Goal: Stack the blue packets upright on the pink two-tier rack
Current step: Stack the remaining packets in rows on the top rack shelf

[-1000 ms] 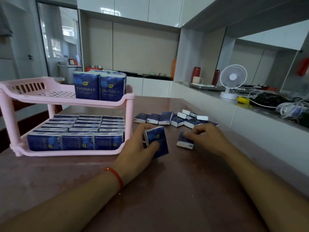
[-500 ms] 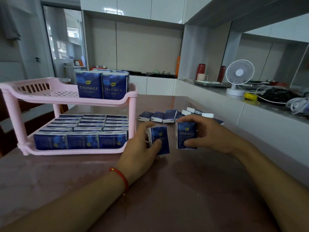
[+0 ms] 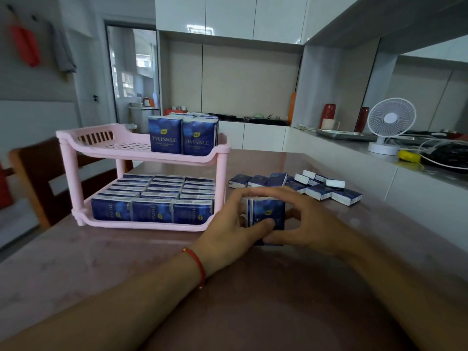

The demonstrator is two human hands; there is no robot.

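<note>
Both hands, left [image 3: 229,225] & right [image 3: 307,224], pinch upright blue packets [image 3: 266,214] together, prob. two, right of pink rack [image 3: 141,150]. Light, soft, squashy; hold flat faces.

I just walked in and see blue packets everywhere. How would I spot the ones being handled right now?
Start at the pink rack on the table and look just right of its lower tier. There both hands, left hand and right hand, press together a small bunch of held packets. Unlike the loose pile lying flat behind, these stand upright between the hands.
</note>
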